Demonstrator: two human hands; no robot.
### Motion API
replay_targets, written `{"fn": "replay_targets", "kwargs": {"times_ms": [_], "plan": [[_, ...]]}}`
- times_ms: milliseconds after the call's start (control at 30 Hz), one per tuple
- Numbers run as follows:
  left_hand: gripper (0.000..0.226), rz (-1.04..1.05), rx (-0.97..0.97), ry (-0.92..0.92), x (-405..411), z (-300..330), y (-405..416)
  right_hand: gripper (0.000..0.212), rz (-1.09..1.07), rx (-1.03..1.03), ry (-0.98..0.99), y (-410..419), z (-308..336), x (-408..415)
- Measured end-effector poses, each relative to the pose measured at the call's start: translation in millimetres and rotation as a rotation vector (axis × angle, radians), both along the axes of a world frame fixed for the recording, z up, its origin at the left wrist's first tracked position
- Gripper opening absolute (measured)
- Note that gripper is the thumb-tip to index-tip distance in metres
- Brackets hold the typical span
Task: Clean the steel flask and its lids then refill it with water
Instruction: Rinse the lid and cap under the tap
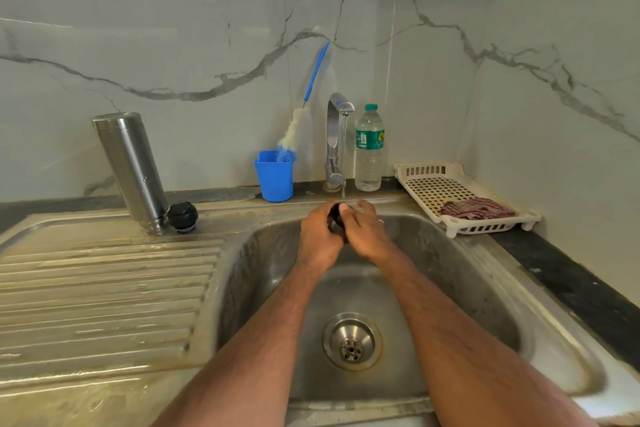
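Two hands, left hand (320, 236) and right hand (363, 230), fingers clamped on dark lid (335, 218) under tap (337, 135) stream

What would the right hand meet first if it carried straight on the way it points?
The right hand points up-left at the small dark lid it already touches, held in the left hand; beyond lies probably the steel sink's back rim.

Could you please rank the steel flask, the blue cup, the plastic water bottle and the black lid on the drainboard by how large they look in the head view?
1. Steel flask
2. Plastic water bottle
3. Blue cup
4. Black lid
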State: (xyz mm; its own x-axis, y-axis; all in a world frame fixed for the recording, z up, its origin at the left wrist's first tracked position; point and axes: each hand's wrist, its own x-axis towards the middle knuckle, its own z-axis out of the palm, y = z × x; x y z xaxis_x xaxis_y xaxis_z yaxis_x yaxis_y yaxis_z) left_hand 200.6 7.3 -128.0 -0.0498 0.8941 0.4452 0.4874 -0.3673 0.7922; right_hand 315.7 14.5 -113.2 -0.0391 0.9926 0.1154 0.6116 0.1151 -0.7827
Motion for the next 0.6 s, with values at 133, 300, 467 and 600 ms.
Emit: {"fn": "replay_targets", "kwargs": {"times_ms": [133,300,467,600], "plan": [[0.042,-0.024,-0.059,0.045,-6,-5,2,0.057,0.219,-0.002,0.087,0,-3,7],[0.041,-0.021,-0.044,-0.004,-6,-3,-1,0.071,-0.088,-0.069,0.158,8,-5,11],[0.039,-0.044,-0.084,0.034,-3,-6,1,0.058,0.184,-0.001,0.034,-2,4,5],[0.05,-0.064,-0.094,-0.019,-7,-4,-1,0.054,0.047,0.021,0.021,2,4,11]]}}
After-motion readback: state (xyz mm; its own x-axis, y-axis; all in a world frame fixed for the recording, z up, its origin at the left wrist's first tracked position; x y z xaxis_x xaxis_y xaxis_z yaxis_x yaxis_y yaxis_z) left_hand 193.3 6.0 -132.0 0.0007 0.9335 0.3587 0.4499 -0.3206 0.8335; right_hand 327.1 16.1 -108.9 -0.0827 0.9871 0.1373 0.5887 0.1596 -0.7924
